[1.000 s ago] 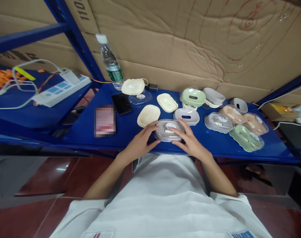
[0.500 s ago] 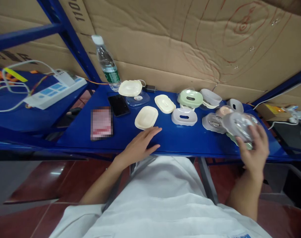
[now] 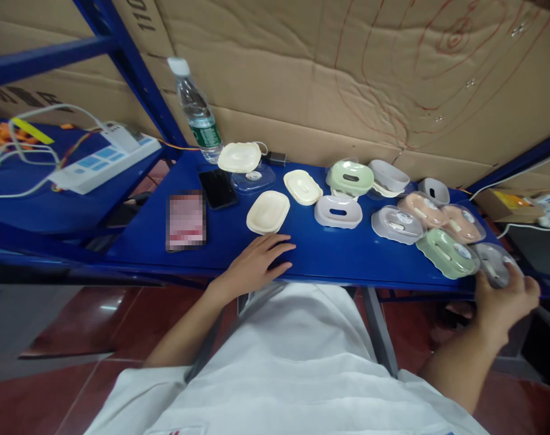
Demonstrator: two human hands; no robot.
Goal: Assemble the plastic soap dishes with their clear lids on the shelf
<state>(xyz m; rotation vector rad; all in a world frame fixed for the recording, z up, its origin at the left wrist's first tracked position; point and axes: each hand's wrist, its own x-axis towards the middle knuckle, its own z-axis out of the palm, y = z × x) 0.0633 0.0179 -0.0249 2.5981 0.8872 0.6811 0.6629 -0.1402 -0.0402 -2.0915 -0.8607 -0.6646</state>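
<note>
Right hand (image 3: 506,297): fingers wrapped round the grey box (image 3: 493,263), thumb on the near left, the others over its right side. Looks like a proper grip, though it's kinda blurry.
Grey box: way over at the right front corner of the blue bench (image 3: 324,258), right next to the green box (image 3: 448,251). Can't tell if its base is fully down.
Bench corner: the sketchy bit, imo. Let go with too much base past the edge and it could tip off onto the floor (image 3: 80,374).
Green box: so close that a sideways nudge from the grey one could shove it, maybe into the peach box (image 3: 464,225) behind.
Lid: the grey one seems to have a clear cover; if that's loosely seated, a lopsided squeeze could skew it.
Left hand (image 3: 257,263): fingers loosely spread, nothing in them, just in front of a cream dish (image 3: 268,212). A careless forward sweep could bump that.
</note>
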